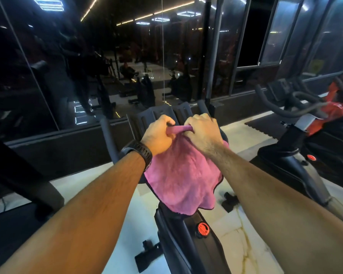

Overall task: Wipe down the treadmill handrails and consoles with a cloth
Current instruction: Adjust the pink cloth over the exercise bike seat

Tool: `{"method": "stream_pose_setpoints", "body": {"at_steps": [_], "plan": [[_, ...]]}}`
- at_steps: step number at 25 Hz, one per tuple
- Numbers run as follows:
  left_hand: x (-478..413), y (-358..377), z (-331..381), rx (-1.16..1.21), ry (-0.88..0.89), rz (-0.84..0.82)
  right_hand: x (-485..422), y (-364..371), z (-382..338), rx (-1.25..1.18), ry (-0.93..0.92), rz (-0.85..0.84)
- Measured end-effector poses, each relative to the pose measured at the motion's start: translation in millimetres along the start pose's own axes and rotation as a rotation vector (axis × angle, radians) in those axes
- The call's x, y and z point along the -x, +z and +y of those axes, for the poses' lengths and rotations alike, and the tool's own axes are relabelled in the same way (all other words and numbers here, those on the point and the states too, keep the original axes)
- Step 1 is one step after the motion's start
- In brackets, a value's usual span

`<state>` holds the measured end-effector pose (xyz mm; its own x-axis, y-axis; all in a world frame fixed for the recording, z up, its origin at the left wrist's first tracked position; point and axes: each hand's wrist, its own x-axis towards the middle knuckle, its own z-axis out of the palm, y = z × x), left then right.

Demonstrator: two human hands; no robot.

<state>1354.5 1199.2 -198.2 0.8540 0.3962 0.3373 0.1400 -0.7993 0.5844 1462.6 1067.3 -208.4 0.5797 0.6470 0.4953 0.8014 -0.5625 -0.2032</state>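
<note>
A pink cloth (181,178) hangs in front of me over a black exercise machine (178,230). My left hand (158,135), with a black watch on the wrist, grips the cloth's top edge on the left. My right hand (203,131) grips the same edge on the right, and a short stretch of cloth is pulled taut between the two fists. Just beyond my hands stands the machine's dark console (160,113). A black padded handrail (107,135) rises to the left of the console, and another handrail (203,106) shows behind my right hand.
A dark glass wall (87,66) runs close behind the machine. A red and black exercise bike (315,123) with curved handlebars stands at the right. Another machine's black frame (28,184) is at my left. The floor (236,244) is pale marble.
</note>
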Motion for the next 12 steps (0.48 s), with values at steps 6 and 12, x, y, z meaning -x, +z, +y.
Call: {"method": "stream_pose_setpoints", "body": {"at_steps": [6,12], "plan": [[82.3,-30.2,79.9,-0.087,0.006,0.123,87.1,-86.8,-13.4,-0.093,0.047,-0.009],[199.9,-51.5,171.2,0.060,-0.124,0.347,208.7,-173.4,-42.4,-0.515,0.093,-0.278]]}}
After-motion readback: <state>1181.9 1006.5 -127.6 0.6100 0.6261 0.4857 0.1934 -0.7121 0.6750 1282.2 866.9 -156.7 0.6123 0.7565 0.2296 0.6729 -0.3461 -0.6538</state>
